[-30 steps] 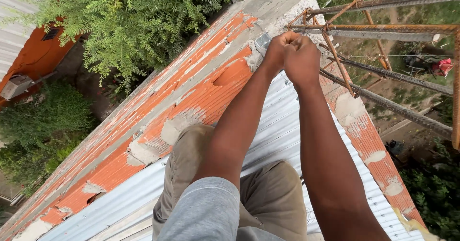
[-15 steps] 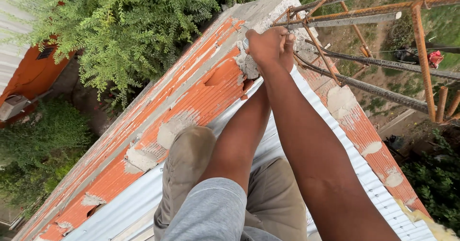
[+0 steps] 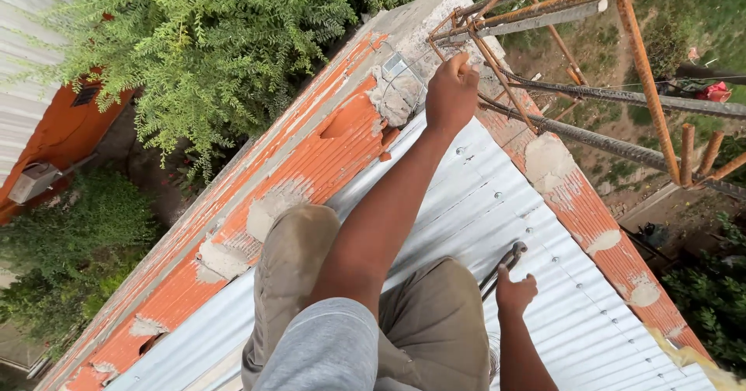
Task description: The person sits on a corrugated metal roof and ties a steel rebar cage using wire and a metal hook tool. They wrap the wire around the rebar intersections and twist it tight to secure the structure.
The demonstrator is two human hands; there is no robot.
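My left hand [image 3: 451, 92] is stretched up to the near end of a rusty rebar cage [image 3: 544, 6], fist closed on a thin grey tie wire [image 3: 398, 66]. The wire loops over a lump of mortar [image 3: 396, 100] on the wall top. My right hand [image 3: 515, 294] is low on the corrugated metal roof [image 3: 497, 205], fingers apart, touching the handles of a dark metal plier-like tool [image 3: 507, 261] that lies on the sheet. My knees in khaki trousers [image 3: 295, 259] rest on the roof.
An orange brick wall top [image 3: 311, 166] with mortar patches runs along the left, and another [image 3: 590, 212] along the right. Ribbed steel bars [image 3: 622, 146] jut out to the right over a drop. Green bushes [image 3: 194, 49] and an orange building [image 3: 62, 135] lie far below on the left.
My right hand has left the rebar cage and dropped to the tool on the roof. My left hand stays at the cage end. The view has shifted down slightly.
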